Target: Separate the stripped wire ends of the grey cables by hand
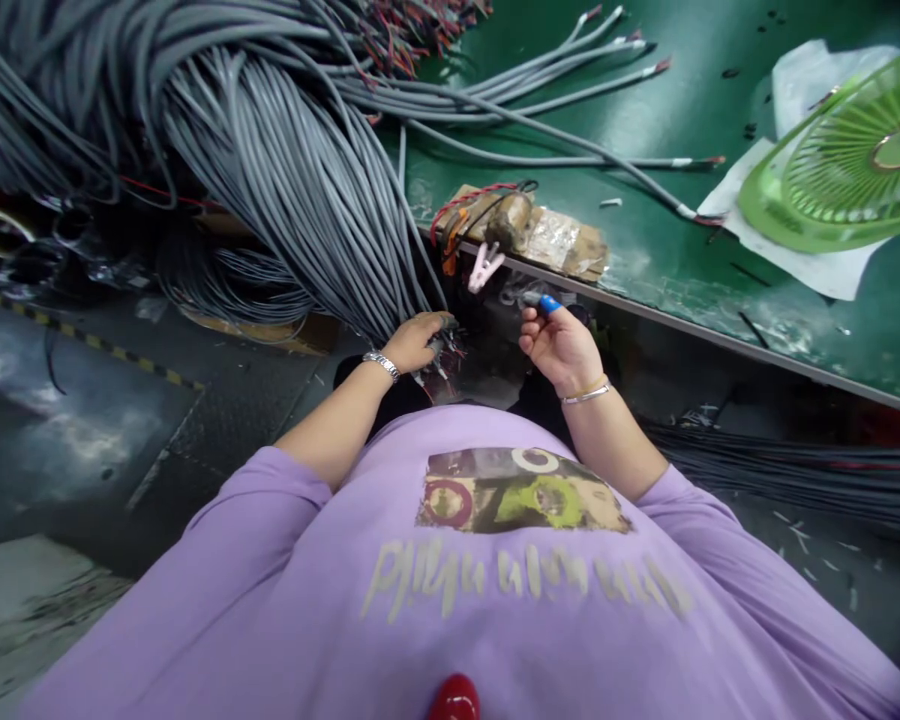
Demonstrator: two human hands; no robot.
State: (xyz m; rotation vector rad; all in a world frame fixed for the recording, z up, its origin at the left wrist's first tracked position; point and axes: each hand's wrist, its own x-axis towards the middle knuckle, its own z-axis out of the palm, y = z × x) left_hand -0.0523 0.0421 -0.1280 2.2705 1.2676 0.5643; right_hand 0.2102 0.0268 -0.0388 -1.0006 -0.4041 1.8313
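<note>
Hands are apart. Left hand (416,342) is wrapped over the ends of the grey cables (292,190), by the left end of the green tabletop's (675,265) near edge. Right hand's (566,350) curled below that edge, can't tell if it's pinching anything. Shirt lettering's (525,585) upside down, unreadable.

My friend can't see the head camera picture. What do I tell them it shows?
Someone's left hand touches the ends of a big bunch of gray cables, while the right hand, with a blue wrap on one digit, is near a green table. A green fan sits on top.
</note>
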